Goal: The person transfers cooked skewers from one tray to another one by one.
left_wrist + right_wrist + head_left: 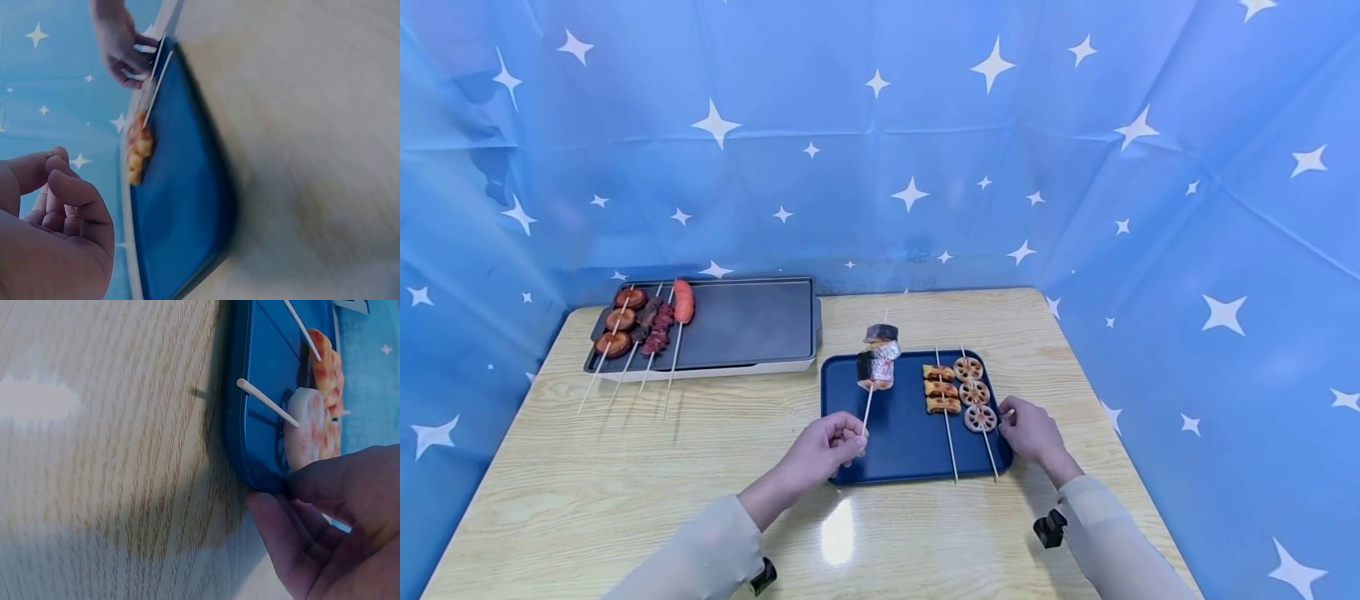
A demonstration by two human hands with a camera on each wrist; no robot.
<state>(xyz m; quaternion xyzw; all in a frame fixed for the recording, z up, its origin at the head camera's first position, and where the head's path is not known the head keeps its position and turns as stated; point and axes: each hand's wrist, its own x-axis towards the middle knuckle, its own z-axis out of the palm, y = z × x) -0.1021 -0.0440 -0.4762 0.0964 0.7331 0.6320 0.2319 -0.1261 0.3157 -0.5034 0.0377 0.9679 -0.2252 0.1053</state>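
My left hand (829, 444) pinches the bare lower end of a skewer of dark-skinned, silvery fish chunks (876, 371). The skewer is held tilted up over the left part of a blue tray (891, 454). In the left wrist view the thumb and index fingertip of the left hand (69, 228) meet; the fish is out of that view. At the tray's right edge, my right hand (1032, 429) grips the rim between thumb and fingers, beside the lotus root skewer (974, 392). Left of that lies a skewer of yellow browned pieces (942, 389).
A dark griddle (752, 321) with a pale base stands at the back left. Across its left part lie a mushroom-like round-slice skewer (621, 321), two dark meat skewers (657, 327) and a red sausage skewer (683, 302), sticks overhanging the front. A starry blue curtain (820, 167) surrounds the wooden table (662, 500).
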